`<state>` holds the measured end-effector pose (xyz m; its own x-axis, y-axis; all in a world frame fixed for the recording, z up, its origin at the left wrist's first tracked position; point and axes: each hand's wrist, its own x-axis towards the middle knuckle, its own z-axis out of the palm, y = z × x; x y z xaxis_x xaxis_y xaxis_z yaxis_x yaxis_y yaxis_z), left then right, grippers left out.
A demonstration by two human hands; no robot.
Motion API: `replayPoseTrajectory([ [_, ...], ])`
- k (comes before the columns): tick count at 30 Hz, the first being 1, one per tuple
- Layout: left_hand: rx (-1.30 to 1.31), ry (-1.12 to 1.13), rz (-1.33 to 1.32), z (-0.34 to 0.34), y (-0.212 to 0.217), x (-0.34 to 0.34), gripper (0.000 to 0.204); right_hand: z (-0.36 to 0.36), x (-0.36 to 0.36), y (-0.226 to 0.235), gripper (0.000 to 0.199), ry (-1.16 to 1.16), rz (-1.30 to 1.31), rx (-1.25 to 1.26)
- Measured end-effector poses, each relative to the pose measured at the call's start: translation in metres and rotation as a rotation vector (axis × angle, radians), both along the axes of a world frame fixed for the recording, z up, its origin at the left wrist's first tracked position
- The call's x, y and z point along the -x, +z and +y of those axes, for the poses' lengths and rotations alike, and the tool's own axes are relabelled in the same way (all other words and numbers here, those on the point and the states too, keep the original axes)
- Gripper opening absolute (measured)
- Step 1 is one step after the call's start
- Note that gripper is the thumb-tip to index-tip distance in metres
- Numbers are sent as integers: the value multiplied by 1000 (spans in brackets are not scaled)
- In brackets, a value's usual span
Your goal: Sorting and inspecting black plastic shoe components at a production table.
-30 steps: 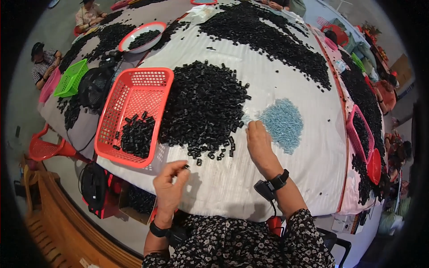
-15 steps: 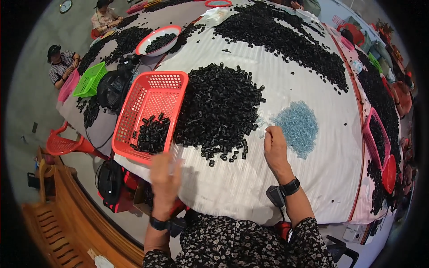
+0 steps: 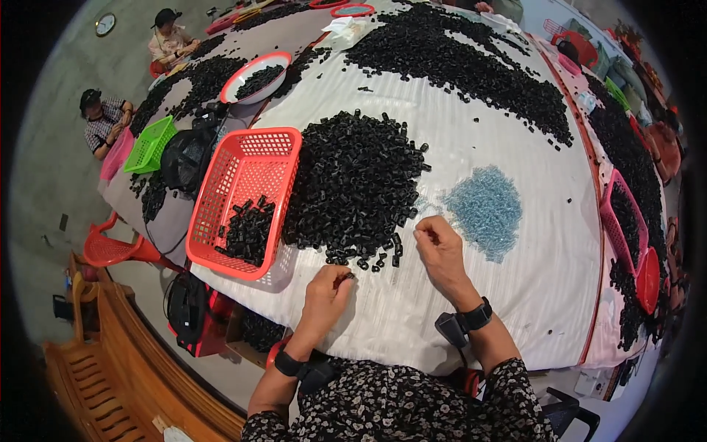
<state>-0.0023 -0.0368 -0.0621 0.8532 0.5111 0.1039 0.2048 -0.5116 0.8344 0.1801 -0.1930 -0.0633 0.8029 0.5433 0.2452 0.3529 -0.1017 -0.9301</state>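
While left hand (image 3: pixel 326 289) pinches a black piece, right hand (image 3: pixel 440 247) curled, white-covered table (image 3: pixel 515 295), grey floor (image 3: pixel 44 177).

green basket (image 3: pixel 149 144) | wall clock (image 3: pixel 104 24) | wooden bench (image 3: pixel 103 376) | red stool (image 3: pixel 110 249)

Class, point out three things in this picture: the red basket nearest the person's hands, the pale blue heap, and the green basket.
red basket (image 3: pixel 221 193), head view, on its bare mesh floor
pale blue heap (image 3: pixel 482 210), head view, on the heap's middle
green basket (image 3: pixel 149 144), head view, on its side wall
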Motion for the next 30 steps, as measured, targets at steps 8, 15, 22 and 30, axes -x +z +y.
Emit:
replayPoseTrajectory([
  [8, 852, -115, -75, -9, 29, 7, 16, 1, 52, 38, 11, 463, 635, -139],
  [15, 872, -142, -49, -16, 33, 8, 17, 0, 58, 49, 9, 558, 600, -116],
  [22, 882, -138, -100, -19, 31, 9, 17, -1, 56, 49, 8, 531, 487, -10],
  [30, 886, -9, -203, -21, 24, 5, 14, 0, 57, 49, 8, 620, 85, 3],
])
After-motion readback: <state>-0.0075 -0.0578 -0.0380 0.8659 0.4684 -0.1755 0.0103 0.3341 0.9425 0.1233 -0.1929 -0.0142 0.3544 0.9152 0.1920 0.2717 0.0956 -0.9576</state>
